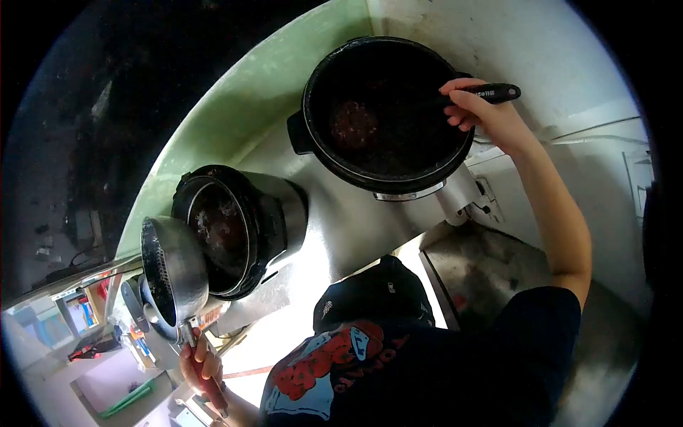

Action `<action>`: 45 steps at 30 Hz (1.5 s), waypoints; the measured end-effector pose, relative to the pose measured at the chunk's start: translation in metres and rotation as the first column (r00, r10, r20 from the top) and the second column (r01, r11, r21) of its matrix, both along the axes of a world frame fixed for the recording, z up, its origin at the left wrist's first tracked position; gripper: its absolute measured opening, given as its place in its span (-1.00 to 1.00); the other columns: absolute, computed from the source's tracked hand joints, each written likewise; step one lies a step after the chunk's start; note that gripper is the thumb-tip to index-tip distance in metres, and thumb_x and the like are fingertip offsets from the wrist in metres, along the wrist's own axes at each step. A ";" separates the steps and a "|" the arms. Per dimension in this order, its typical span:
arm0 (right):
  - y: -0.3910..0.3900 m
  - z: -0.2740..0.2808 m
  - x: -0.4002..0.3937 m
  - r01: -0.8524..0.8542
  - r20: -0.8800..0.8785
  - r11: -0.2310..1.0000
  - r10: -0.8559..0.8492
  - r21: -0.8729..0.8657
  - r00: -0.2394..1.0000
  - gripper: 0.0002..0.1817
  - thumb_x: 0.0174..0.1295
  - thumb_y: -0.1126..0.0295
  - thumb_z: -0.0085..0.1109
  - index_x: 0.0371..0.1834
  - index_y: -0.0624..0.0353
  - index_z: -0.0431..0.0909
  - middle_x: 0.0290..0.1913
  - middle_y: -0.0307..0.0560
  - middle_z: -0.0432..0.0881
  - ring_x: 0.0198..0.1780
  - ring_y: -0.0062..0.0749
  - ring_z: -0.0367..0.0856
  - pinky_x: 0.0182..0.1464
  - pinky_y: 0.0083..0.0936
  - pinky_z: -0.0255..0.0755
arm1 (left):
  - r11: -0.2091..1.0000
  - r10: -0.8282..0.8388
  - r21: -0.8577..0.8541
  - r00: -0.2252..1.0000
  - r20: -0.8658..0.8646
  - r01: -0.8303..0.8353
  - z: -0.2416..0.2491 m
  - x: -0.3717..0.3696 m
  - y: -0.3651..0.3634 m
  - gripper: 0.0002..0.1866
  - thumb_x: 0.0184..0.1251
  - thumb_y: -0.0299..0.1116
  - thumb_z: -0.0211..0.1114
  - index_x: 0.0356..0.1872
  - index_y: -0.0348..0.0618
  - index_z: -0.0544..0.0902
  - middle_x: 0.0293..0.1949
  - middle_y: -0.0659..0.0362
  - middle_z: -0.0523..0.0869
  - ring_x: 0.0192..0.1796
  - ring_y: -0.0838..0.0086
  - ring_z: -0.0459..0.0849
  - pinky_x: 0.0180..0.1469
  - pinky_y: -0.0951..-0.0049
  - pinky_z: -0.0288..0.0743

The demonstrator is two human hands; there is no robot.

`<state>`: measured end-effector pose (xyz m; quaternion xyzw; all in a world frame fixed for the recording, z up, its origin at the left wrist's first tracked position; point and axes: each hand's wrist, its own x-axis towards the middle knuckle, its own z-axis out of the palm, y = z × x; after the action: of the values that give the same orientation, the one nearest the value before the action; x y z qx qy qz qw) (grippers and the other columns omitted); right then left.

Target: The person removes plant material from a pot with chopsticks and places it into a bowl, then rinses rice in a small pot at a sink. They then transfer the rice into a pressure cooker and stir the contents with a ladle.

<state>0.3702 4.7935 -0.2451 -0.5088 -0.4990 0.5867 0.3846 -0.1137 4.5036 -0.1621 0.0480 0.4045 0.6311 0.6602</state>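
Note:
My right hand (pixel 473 108) is closed around the black handle of a kitchen utensil (pixel 501 92) over a large black pot (pixel 398 178). The utensil's shaft is lost against the dark inside. A round patch of dark reddish, grainy food (pixel 353 125) shows in this pot. At the lower left, my left hand (pixel 203 364) grips the reddish-brown handle of a metal strainer (pixel 181 267). The strainer is tilted on its side, its inner wall looking perforated. It overlaps the edge of a second pot (pixel 267 235), which holds dark reddish food (pixel 219 229).
Both pots stand on a shiny metal counter (pixel 341 228) along a pale green wall (pixel 263 78). A dark glossy surface (pixel 71 142) fills the upper left. Shelving with small items (pixel 82 313) lies beyond the strainer. A metal surface (pixel 491 270) is on the right.

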 end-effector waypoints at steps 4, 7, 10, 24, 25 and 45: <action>0.005 0.002 -0.004 -0.121 0.143 0.969 0.091 0.216 0.986 -0.84 0.08 0.40 0.04 -0.28 0.17 0.50 -0.42 -0.19 0.53 -0.41 -0.55 0.50 -0.38 -0.68 0.40 | 1.000 -0.004 0.007 0.999 -0.039 0.004 0.001 0.003 0.002 -0.62 0.24 -0.36 -0.15 0.00 -0.44 0.21 -0.62 0.22 0.25 -0.83 0.60 0.16 -0.84 0.61 0.07; 0.014 0.008 -0.016 -0.588 0.589 0.505 0.180 0.632 0.788 -0.78 -0.08 0.57 0.08 -0.30 0.14 0.47 -0.35 -0.15 0.46 -0.28 -0.35 0.47 -0.30 -0.53 0.33 | 1.000 0.000 -0.011 0.999 -0.037 0.000 -0.001 0.002 0.000 -0.62 0.24 -0.36 -0.15 0.00 -0.44 0.21 -0.63 0.22 0.24 -0.84 0.61 0.17 -0.85 0.62 0.06; 0.023 0.006 -0.026 -0.830 0.874 0.319 0.013 0.457 0.486 -0.76 -0.13 0.58 0.06 -0.33 0.13 0.47 -0.37 -0.17 0.44 -0.28 -0.32 0.47 -0.29 -0.51 0.35 | 0.998 -0.067 0.001 0.998 -0.005 0.067 -0.004 0.000 0.000 -0.62 0.24 -0.35 -0.15 0.00 -0.44 0.21 -0.64 0.23 0.25 -0.83 0.61 0.17 -0.84 0.62 0.07; 0.005 0.011 -0.031 -0.812 0.929 0.522 0.093 0.260 0.357 -0.86 -0.17 0.48 0.11 -0.47 0.13 0.53 -0.45 -0.08 0.51 -0.40 -0.26 0.49 -0.26 -0.45 0.38 | 0.999 -0.037 -0.030 0.999 -0.012 0.037 -0.008 -0.003 -0.005 -0.62 0.23 -0.36 -0.12 -0.02 -0.44 0.19 -0.64 0.20 0.28 -0.84 0.56 0.20 -0.84 0.58 0.08; 0.007 0.009 -0.032 -0.706 0.897 0.669 0.131 0.233 0.421 -0.88 -0.13 0.45 0.10 -0.45 0.15 0.53 -0.49 -0.09 0.51 -0.44 -0.31 0.50 -0.32 -0.49 0.39 | 0.999 -0.046 -0.028 0.999 -0.015 0.045 -0.009 -0.005 -0.005 -0.62 0.23 -0.36 -0.12 -0.02 -0.43 0.19 -0.63 0.19 0.28 -0.83 0.56 0.20 -0.84 0.58 0.08; 0.006 0.000 -0.017 0.050 -0.017 0.994 -0.049 0.093 0.999 -0.71 0.07 0.22 0.04 -0.24 0.18 0.49 -0.45 -0.15 0.54 -0.46 -0.59 0.52 -0.39 -0.70 0.43 | 1.000 -0.021 0.003 1.000 0.009 0.021 0.000 0.002 -0.007 -0.62 0.23 -0.38 -0.13 -0.02 -0.48 0.22 -0.63 0.20 0.27 -0.83 0.59 0.16 -0.85 0.59 0.05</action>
<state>0.3534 4.7992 -0.2452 -0.4983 -0.5102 0.5567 0.4260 -0.1121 4.4967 -0.1625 0.0502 0.4000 0.6249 0.6686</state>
